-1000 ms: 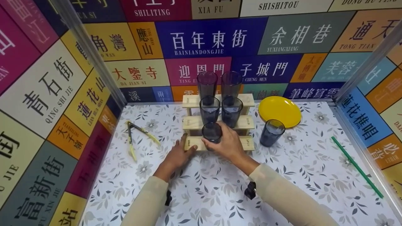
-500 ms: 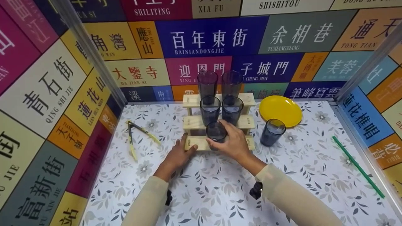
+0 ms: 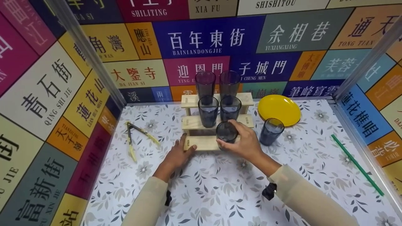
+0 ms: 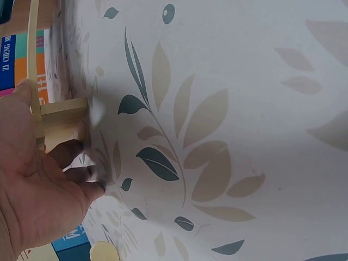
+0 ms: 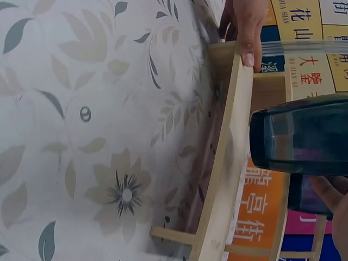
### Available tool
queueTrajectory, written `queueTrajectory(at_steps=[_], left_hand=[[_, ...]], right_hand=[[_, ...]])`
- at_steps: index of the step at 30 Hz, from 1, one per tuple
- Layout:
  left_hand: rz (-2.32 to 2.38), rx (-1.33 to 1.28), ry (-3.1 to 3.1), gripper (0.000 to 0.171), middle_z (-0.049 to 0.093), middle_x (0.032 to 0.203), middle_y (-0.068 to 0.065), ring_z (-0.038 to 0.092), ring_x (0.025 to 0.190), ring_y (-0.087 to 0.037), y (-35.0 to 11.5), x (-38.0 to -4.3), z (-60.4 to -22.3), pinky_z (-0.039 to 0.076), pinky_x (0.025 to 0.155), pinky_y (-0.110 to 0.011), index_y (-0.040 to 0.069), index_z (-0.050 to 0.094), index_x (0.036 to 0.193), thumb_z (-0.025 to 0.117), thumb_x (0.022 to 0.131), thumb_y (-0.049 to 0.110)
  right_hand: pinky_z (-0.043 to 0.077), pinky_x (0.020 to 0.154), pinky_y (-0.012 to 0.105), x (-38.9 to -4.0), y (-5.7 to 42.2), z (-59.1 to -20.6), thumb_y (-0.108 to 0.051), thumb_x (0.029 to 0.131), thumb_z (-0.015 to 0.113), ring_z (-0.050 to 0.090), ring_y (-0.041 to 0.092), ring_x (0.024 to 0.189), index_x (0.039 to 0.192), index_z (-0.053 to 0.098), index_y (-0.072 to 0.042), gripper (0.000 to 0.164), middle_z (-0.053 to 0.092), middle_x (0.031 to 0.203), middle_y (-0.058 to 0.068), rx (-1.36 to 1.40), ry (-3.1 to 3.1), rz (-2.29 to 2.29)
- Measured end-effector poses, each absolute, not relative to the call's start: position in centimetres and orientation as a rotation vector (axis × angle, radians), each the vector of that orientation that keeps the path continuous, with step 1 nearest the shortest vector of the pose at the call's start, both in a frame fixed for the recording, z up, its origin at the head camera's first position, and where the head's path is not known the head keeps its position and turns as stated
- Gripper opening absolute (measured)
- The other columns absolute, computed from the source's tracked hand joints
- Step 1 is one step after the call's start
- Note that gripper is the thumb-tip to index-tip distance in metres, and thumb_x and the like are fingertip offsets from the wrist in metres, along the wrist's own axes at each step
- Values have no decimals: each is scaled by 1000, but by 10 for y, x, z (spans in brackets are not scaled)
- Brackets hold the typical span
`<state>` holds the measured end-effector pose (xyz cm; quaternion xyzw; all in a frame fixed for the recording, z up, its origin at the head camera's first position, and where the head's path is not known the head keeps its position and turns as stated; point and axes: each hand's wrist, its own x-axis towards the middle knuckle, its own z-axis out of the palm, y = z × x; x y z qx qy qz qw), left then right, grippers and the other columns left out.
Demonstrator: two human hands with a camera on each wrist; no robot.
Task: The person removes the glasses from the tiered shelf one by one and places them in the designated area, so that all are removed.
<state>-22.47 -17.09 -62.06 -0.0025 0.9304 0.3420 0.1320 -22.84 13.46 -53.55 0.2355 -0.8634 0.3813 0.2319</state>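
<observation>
A three-tier wooden rack (image 3: pixel 204 143) stands at the back of the table. My left hand (image 3: pixel 176 156) grips the left end of its lowest step, with the thumb on the board in the right wrist view. In my right hand (image 3: pixel 246 142) is a dark tinted drinking glass (image 3: pixel 226 133), held round its side between thumb and fingers, right over the lowest step's right half. The base of this glass (image 5: pixel 299 136) shows close to the board in the right wrist view. Two glasses (image 3: pixel 208 114) sit side by side on the middle step and two more (image 3: pixel 205 83) on the top one.
Another dark glass (image 3: pixel 271 131) stands on the table right of the rack, in front of a yellow plate (image 3: pixel 279 110). Yellow-and-black tongs (image 3: pixel 129 141) lie open at the left. A green stick (image 3: pixel 358 164) lies near the right wall. Printed panels enclose the back and sides.
My right hand has moved the glass to the right along the lowest step, from the middle to its right half. The left hand has kept its hold on the rack.
</observation>
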Motion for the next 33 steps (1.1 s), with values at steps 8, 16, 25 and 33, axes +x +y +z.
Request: queueTrajectory(at_steps=[8, 16, 25, 33], left_hand=[[1017, -14, 2696, 93, 20, 178, -38, 37, 158, -61, -174, -224, -622, 35, 128, -70, 20, 13, 180, 49, 110, 70], [1025, 7, 2696, 93, 20, 177, -39, 39, 157, -62, -174, -224, -623, 37, 127, -71, 20, 13, 180, 50, 111, 68], [1042, 3, 2687, 93, 20, 178, -38, 34, 160, -62, -174, -225, -621, 34, 129, -72, 20, 13, 180, 49, 110, 69], [1044, 8, 2694, 92, 23, 177, -39, 37, 159, -61, -174, -225, -623, 36, 128, -70, 18, 14, 180, 51, 111, 68]], right_hand=[[66, 90, 54, -228, 158, -531, -40, 74, 105, 81, 36, 108, 141, 71, -4, 82, 82, 125, 16, 667, -2365, 1080], [66, 81, 52, -221, 189, -535, -39, 73, 105, 80, 36, 99, 141, 71, -4, 84, 83, 121, 17, 638, -2384, 992], [66, 81, 56, -216, 223, -541, -35, 72, 106, 80, 39, 103, 143, 71, -4, 84, 81, 126, 19, 562, -2430, 1010], [67, 90, 51, -214, 252, -543, -34, 71, 107, 78, 41, 109, 141, 72, -7, 82, 80, 129, 18, 451, -2460, 970]])
